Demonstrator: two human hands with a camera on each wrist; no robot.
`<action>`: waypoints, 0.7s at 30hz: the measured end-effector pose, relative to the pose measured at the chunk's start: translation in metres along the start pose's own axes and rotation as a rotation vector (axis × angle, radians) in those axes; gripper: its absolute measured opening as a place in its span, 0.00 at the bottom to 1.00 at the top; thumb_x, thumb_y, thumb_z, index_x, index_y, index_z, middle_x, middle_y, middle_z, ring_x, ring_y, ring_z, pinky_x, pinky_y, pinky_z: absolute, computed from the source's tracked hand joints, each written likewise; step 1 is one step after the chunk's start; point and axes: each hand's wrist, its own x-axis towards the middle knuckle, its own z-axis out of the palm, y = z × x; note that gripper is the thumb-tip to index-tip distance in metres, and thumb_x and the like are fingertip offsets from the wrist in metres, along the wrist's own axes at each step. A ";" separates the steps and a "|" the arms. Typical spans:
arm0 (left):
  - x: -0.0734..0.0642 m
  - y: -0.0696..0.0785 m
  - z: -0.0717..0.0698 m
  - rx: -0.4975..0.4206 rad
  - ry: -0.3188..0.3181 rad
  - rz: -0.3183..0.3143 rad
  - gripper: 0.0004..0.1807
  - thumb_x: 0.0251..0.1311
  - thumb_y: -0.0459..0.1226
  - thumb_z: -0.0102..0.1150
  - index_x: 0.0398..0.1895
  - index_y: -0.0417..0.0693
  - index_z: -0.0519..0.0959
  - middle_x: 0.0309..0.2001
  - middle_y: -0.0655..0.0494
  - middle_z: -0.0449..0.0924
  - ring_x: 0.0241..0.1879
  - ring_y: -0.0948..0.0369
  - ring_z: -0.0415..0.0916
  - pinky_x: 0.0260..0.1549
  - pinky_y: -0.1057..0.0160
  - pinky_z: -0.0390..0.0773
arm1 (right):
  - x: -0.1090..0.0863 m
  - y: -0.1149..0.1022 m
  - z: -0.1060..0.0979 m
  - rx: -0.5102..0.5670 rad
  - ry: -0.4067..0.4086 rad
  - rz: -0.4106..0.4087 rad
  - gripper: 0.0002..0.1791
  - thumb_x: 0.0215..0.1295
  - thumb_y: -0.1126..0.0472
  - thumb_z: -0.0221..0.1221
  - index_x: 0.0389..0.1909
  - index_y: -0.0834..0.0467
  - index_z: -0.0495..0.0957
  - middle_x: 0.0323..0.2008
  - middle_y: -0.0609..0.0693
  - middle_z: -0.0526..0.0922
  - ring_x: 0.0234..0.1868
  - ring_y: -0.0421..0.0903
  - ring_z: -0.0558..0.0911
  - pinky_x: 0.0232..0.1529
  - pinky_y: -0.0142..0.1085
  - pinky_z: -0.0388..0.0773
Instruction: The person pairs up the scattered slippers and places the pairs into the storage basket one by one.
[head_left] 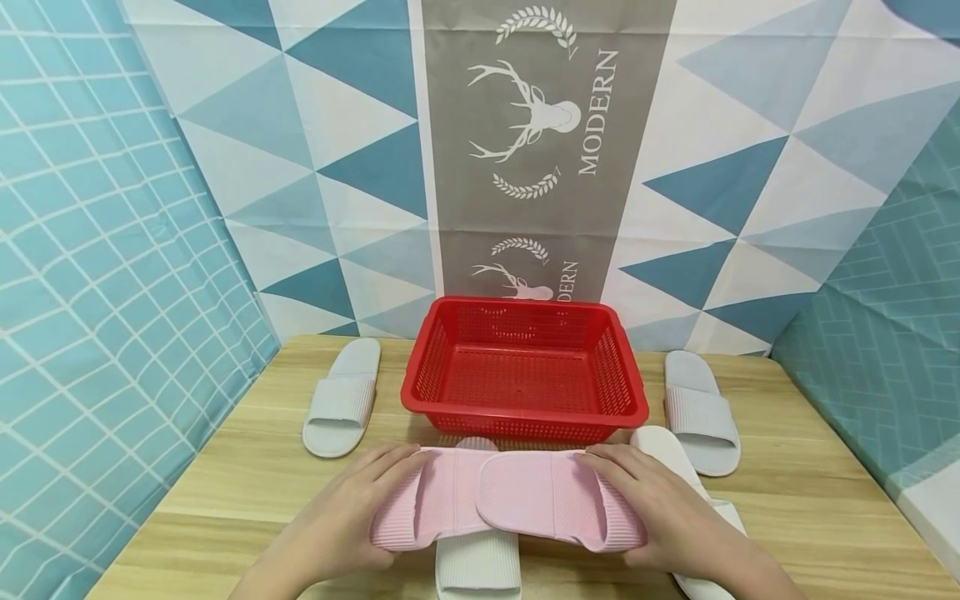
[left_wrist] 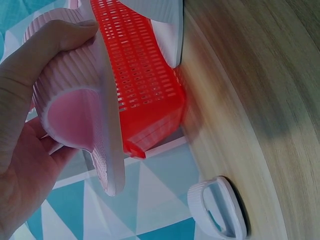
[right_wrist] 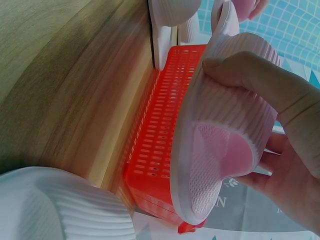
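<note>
A pink slipper (head_left: 454,492) is in my left hand (head_left: 341,512), whose thumb and fingers grip it at the ribbed strap. My right hand (head_left: 667,512) holds a second pink slipper (head_left: 517,493) the same way, thumb on the sole side in the right wrist view. Both slippers are raised on edge, their ends overlapping in the middle, the right one in front. Beneath them a white slipper (head_left: 478,567) lies partly covered. Another white slipper (head_left: 667,454) is partly hidden by my right hand and forearm.
A red perforated basket (head_left: 517,414) stands behind the pink slippers, nothing visible inside. Single pale slippers lie on the wooden table (head_left: 240,450) to its left (head_left: 341,400) and right (head_left: 701,412). Patterned cloth (head_left: 360,167) backs the table, with tiled-print sheets at both sides.
</note>
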 end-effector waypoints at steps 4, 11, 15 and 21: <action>0.000 0.000 0.000 -0.002 0.004 0.005 0.59 0.15 0.40 0.81 0.66 0.57 0.68 0.60 0.64 0.74 0.58 0.62 0.70 0.55 0.57 0.79 | 0.001 0.000 0.001 0.008 0.013 -0.012 0.62 0.14 0.60 0.78 0.66 0.46 0.67 0.59 0.37 0.72 0.59 0.37 0.71 0.63 0.20 0.56; 0.000 0.000 -0.001 -0.005 0.007 0.002 0.59 0.15 0.40 0.81 0.66 0.57 0.68 0.60 0.64 0.73 0.58 0.63 0.70 0.54 0.57 0.79 | 0.002 0.000 0.001 0.001 0.023 -0.010 0.63 0.12 0.60 0.79 0.66 0.46 0.67 0.59 0.37 0.72 0.59 0.37 0.71 0.64 0.17 0.52; 0.000 0.001 -0.001 -0.008 0.008 -0.002 0.59 0.14 0.40 0.81 0.66 0.57 0.68 0.60 0.64 0.74 0.58 0.63 0.70 0.54 0.57 0.79 | 0.002 -0.001 0.000 0.004 0.025 -0.013 0.64 0.12 0.60 0.79 0.66 0.47 0.67 0.60 0.38 0.72 0.59 0.37 0.71 0.64 0.17 0.53; 0.000 0.000 -0.001 -0.010 0.007 -0.007 0.59 0.14 0.40 0.81 0.66 0.58 0.67 0.60 0.63 0.74 0.58 0.62 0.70 0.54 0.57 0.79 | 0.003 -0.002 -0.001 0.000 0.008 -0.005 0.64 0.13 0.59 0.79 0.66 0.46 0.66 0.59 0.36 0.72 0.59 0.36 0.71 0.61 0.24 0.63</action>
